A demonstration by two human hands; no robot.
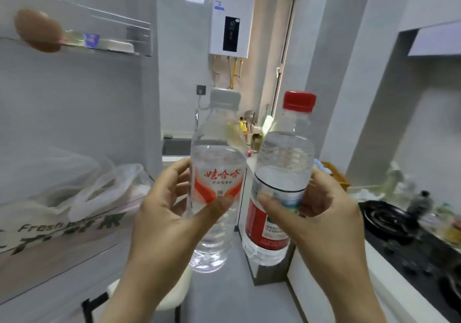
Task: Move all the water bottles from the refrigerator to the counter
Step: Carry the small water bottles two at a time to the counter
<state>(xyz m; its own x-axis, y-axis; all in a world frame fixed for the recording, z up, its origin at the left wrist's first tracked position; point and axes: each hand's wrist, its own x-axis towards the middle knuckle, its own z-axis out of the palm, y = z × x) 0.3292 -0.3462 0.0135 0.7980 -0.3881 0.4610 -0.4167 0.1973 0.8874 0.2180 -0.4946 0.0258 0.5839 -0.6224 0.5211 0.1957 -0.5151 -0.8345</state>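
My left hand [164, 213] grips a clear water bottle with a grey cap [216, 148] and a red-and-white label, held upright in mid-air. My right hand [321, 213] grips a second clear water bottle with a red cap [284, 155] and a red label, tilted slightly left. Both bottles hang side by side in the middle of the view, between the open refrigerator [74, 123] on the left and the white counter [389, 280] on the right.
The refrigerator holds a shelf with small items [82, 40] and a drawer with plastic bags [82, 190]. A black gas hob [399, 230] and cluttered items sit on the counter at right. A sink area [177, 145] and wall water heater [232, 15] lie ahead. A stool [174, 295] stands below.
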